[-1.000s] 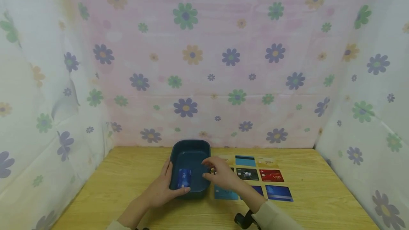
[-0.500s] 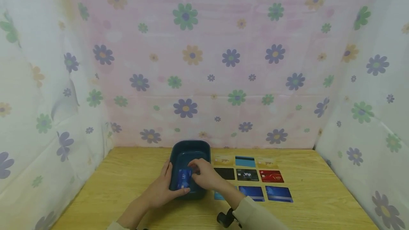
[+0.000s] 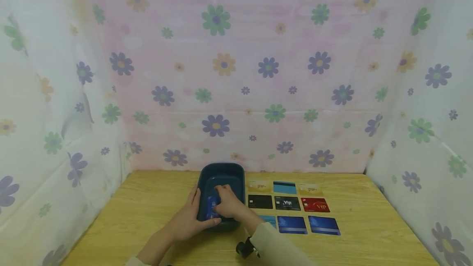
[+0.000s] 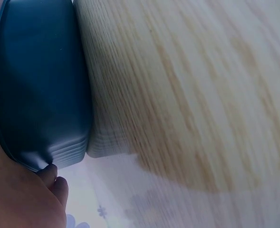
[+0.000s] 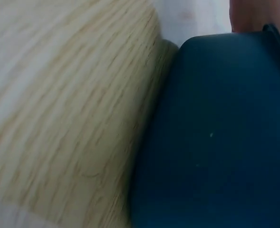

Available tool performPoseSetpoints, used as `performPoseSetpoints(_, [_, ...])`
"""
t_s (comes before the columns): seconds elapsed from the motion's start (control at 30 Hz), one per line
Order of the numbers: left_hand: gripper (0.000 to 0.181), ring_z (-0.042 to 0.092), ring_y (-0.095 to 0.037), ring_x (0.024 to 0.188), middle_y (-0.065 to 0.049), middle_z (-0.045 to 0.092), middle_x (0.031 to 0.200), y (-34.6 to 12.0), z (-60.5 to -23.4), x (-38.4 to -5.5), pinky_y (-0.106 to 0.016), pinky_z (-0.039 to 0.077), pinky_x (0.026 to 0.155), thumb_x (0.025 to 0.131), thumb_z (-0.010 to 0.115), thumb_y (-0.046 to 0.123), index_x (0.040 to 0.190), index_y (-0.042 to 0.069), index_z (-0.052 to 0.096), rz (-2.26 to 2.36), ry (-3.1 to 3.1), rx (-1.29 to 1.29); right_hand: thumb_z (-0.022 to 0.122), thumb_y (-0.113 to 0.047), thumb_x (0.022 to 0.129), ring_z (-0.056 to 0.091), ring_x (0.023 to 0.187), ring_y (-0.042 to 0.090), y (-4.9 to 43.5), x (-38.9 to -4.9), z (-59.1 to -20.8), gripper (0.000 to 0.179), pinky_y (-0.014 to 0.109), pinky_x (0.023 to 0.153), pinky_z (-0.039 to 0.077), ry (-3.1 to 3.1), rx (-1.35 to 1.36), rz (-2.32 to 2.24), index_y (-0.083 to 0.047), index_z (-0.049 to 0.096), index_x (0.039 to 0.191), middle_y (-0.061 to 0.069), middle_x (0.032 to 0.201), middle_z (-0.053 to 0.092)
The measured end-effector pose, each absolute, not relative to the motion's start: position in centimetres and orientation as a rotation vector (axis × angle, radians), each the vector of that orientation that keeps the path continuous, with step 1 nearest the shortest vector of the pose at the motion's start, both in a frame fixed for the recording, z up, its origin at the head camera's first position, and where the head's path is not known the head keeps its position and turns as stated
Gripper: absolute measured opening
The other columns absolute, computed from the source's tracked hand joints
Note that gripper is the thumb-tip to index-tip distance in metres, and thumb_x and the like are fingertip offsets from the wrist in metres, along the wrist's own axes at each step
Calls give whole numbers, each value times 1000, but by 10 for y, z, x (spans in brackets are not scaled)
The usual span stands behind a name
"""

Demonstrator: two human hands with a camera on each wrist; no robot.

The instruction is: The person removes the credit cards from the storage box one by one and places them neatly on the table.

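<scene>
In the head view my left hand [image 3: 186, 218] holds a dark teal plastic box [image 3: 239, 175] at its near left corner. Its thumb lies over the near rim and the fingers lie along the left wall. Inside the box lies a blue card [image 3: 212, 203] with pale lettering. My right hand [image 3: 230, 203] reaches into the box over this card, thumb and forefinger apart at its right side and far end. Part of the card is covered by that hand. The left wrist view shows the fingers of my left hand against the box wall [image 4: 44, 80].
Right of the box, cards lie in rows on the wooden table [image 3: 362, 212]: a black card [image 3: 260, 201], a black Vip card [image 3: 287, 203], a red VIP card [image 3: 315, 205] and several blue or gold ones. Flowered cloth [image 3: 255, 73] surrounds the table.
My right hand has moved left, from the box's right rim to over the blue card inside. The left hand stays on the box.
</scene>
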State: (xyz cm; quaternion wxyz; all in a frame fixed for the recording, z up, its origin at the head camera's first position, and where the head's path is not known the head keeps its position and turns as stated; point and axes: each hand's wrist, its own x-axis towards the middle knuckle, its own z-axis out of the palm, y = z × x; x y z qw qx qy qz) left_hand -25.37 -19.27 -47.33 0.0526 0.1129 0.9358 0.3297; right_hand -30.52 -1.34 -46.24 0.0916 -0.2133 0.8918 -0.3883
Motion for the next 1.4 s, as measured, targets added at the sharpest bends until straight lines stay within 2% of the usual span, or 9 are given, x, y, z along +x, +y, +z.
performPoseSetpoints(0.17, [129,36,-52,143,-20,-11,170,-192,-475,-254,-62,42,107,84,67,75,162,-3,0,1002,2839,335,82,-6,80,40,139,46,-17,-311,-467,80,62,108,41,2635,-574,-1104,1,45,150,25,151,43])
performPoseSetpoints(0.3, [129,37,-53,142,-20,-11,170,-192,-476,-254,-63,42,107,84,67,75,163,-2,0,1007,2842,333,81,-7,80,38,141,45,-17,-314,-468,79,62,110,38,2630,-573,-1037,-1,46,151,23,151,44])
performPoseSetpoints(0.53, [129,37,-51,143,-19,-10,170,-191,-480,-256,-63,42,107,83,66,76,163,-1,1,997,2849,342,76,-6,81,44,133,39,-18,-314,-468,71,55,107,43,2668,-581,-913,-3,52,148,19,146,47])
performPoseSetpoints(0.83, [128,35,-51,144,-20,-9,170,-191,-479,-255,-63,41,108,84,66,76,163,-1,1,997,2848,335,86,-19,78,43,125,35,-22,-313,-465,71,53,103,45,2726,-529,-795,-3,57,142,18,137,50])
performPoseSetpoints(0.97, [129,36,-52,143,-20,-8,170,-191,-478,-254,-63,40,108,83,67,75,163,-1,0,1009,2850,329,90,-23,76,44,119,35,-22,-314,-465,69,52,100,47,2753,-500,-778,0,60,135,19,130,52])
performPoseSetpoints(1.1, [129,36,-52,143,-20,-8,170,-192,-478,-254,-63,40,108,83,67,75,163,-1,0,1006,2855,327,88,-22,78,45,112,34,-23,-314,-465,51,51,94,48,2768,-500,-748,0,64,118,18,119,54])
performPoseSetpoints(1.2, [129,34,-52,144,-19,-8,171,-193,-478,-254,-63,40,109,83,67,76,163,-1,1,997,2857,331,88,-25,79,45,110,35,-24,-314,-465,47,51,92,49,2768,-497,-721,0,64,110,18,115,54])
performPoseSetpoints(1.3, [129,33,-52,145,-19,-8,171,-193,-478,-254,-64,39,109,83,66,76,163,-1,1,994,2854,332,91,-31,77,46,115,37,-24,-315,-466,55,52,96,48,2765,-490,-688,3,65,113,20,120,54])
performPoseSetpoints(1.4, [129,34,-52,144,-20,-8,171,-193,-478,-255,-64,40,108,83,66,76,163,-1,1,993,2857,328,90,-33,78,45,125,41,-24,-317,-466,73,54,103,45,2761,-489,-667,9,59,128,24,130,52])
